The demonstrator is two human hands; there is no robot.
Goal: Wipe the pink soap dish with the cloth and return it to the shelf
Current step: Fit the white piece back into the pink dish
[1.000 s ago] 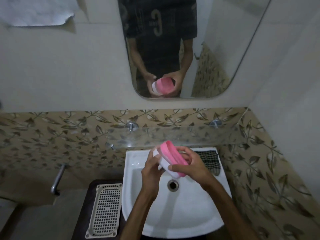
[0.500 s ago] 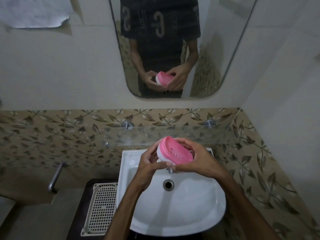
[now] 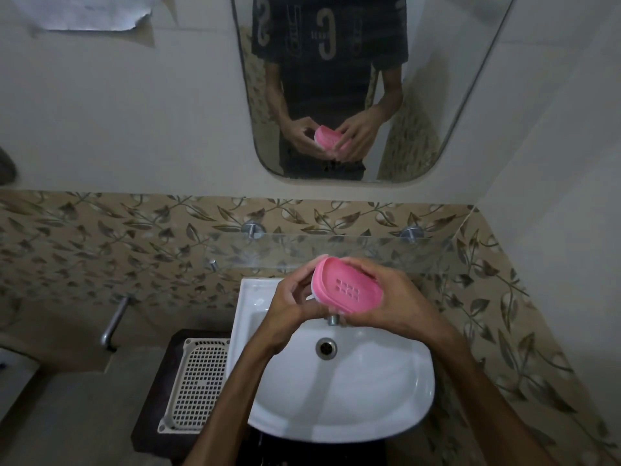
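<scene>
Two hands: both grip the soap dish [image 3: 347, 286]
Left hand [image 3: 291, 306]: fingers curled round its left end
Right hand [image 3: 386, 299]: wraps its right side
Place: above the sink [image 3: 369, 391], near the glass shelf [image 3: 336, 253]

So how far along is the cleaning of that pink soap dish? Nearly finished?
Probably close. No cloth shows now, so the wiping looks over, though I cannot confirm it. The left hand and right hand both grip the pink soap dish above the sink, just before the glass shelf. Setting it on that shelf remains.
</scene>
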